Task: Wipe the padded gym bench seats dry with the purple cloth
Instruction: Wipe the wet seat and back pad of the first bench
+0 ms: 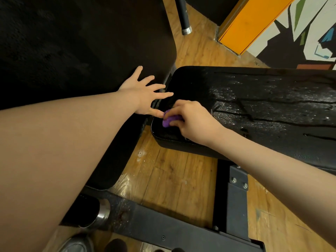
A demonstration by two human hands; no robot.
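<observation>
Two black padded bench pads meet at a narrow gap. The right pad (pixel 263 99) glistens with water drops and has cracks in its cover. The left pad (pixel 72 51) looks matte. My right hand (pixel 192 119) grips the bunched purple cloth (pixel 170 120) and holds it on the near left corner of the right pad. My left hand (pixel 145 93) lies flat with fingers spread on the edge of the left pad, its fingertips reaching over the gap. Its thumb nearly touches the cloth.
The bench's black steel frame (pixel 181 226) runs across the wooden floor (pixel 181 170) below the pads, with a bolted upright bracket (pixel 236 188). An orange panel (pixel 251 22) and a painted wall stand at the back right. A dark bar end (pixel 185 17) hangs behind. Shoes show at the bottom edge.
</observation>
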